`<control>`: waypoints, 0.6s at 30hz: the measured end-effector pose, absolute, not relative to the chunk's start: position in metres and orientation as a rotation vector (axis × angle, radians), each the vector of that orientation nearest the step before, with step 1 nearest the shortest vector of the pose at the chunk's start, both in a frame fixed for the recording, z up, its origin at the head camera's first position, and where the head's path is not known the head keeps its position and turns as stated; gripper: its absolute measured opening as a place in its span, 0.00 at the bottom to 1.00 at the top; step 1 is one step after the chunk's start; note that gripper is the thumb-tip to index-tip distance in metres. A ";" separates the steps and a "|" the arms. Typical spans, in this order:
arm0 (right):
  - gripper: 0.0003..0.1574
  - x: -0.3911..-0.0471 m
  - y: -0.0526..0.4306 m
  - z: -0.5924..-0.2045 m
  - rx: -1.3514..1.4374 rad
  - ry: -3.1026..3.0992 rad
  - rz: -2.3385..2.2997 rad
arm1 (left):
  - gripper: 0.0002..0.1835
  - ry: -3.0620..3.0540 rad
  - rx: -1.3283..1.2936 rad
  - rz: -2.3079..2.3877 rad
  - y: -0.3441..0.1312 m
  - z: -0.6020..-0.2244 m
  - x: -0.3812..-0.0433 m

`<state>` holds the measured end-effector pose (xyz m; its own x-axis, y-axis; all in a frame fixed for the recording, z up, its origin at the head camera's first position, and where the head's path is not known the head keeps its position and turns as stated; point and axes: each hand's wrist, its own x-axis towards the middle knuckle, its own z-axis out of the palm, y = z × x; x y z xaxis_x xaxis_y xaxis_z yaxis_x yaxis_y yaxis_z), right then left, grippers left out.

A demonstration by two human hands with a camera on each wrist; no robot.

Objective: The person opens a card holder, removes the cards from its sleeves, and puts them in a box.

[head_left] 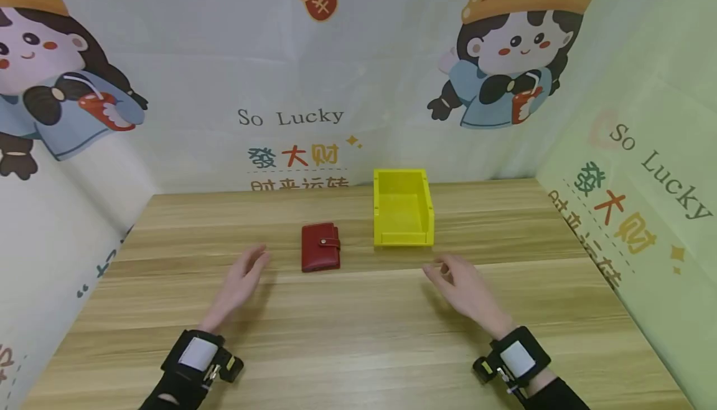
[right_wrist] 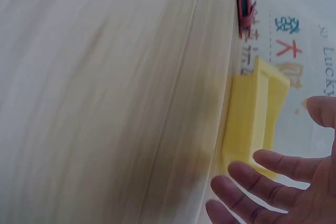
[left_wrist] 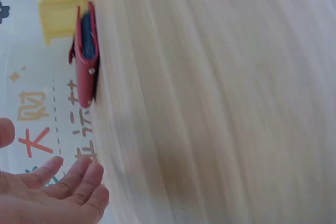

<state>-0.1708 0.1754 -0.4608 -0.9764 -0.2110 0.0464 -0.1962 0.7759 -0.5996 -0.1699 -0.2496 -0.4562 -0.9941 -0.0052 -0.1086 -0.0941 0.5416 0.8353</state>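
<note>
Desk (head_left: 358, 335): wallet (head_left: 320, 247); left hand (head_left: 241, 280), right hand (head_left: 462, 282), fingers (right_wrist: 265, 186) loose, unladen; bin (head_left: 403, 238), liable to shift if the nearby right hand brushes it.

We're in what looks like a makeshift recording booth here, a wood-grain table (head_left: 358, 335) walled in by printed sheets (head_left: 190, 86) on the far, left and right sides, with wrist cameras (head_left: 231, 368) strapped on at the near side!
</note>
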 end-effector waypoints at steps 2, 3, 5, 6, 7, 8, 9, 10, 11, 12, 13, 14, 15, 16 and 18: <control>0.30 -0.173 0.163 -0.461 -0.347 2.910 -1.047 | 0.31 2.642 -0.109 1.538 -0.245 -0.456 -0.169; 0.29 -0.173 0.157 -0.462 -0.348 2.891 -1.078 | 0.30 2.635 -0.113 1.560 -0.244 -0.456 -0.169; 0.26 -0.174 0.144 -0.462 -0.349 2.857 -1.138 | 0.30 2.615 -0.123 1.580 -0.241 -0.455 -0.169; 0.25 -0.174 0.137 -0.462 -0.350 2.840 -1.160 | 0.29 2.608 -0.133 1.584 -0.239 -0.455 -0.169; 0.24 -0.174 0.130 -0.462 -0.351 2.831 -1.173 | 0.29 2.606 -0.132 1.587 -0.238 -0.455 -0.169; 0.23 -0.174 0.124 -0.463 -0.355 2.818 -1.186 | 0.28 2.609 -0.129 1.588 -0.238 -0.456 -0.170; 0.23 -0.175 0.117 -0.462 -0.363 2.801 -1.197 | 0.27 2.609 -0.127 1.595 -0.237 -0.456 -0.170; 0.23 -0.175 0.111 -0.462 -0.374 2.789 -1.207 | 0.26 2.605 -0.127 1.607 -0.236 -0.457 -0.171; 0.23 -0.176 0.104 -0.463 -0.387 2.771 -1.217 | 0.25 2.601 -0.128 1.626 -0.235 -0.458 -0.172; 0.23 -0.178 0.098 -0.464 -0.405 2.749 -1.229 | 0.24 2.592 -0.127 1.646 -0.234 -0.459 -0.173; 0.24 -0.179 0.092 -0.464 -0.424 2.724 -1.249 | 0.24 2.580 -0.127 1.665 -0.233 -0.460 -0.174; 0.25 -0.181 0.086 -0.464 -0.439 2.690 -1.274 | 0.24 2.565 -0.129 1.685 -0.231 -0.461 -0.175; 0.26 -0.183 0.080 -0.465 -0.454 2.657 -1.298 | 0.24 2.547 -0.131 1.702 -0.230 -0.462 -0.176; 0.28 -0.186 0.074 -0.467 -0.465 2.624 -1.321 | 0.24 2.529 -0.135 1.716 -0.229 -0.464 -0.177; 0.30 -0.192 0.062 -0.469 -0.482 2.562 -1.362 | 0.25 2.497 -0.137 1.743 -0.226 -0.466 -0.180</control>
<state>-0.1917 0.0620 -0.4691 -0.9268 -0.3748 -0.0230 -0.1905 0.5223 -0.8312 -0.1803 -0.2263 -0.4659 -0.9916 -0.0203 -0.1277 -0.1269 0.3434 0.9306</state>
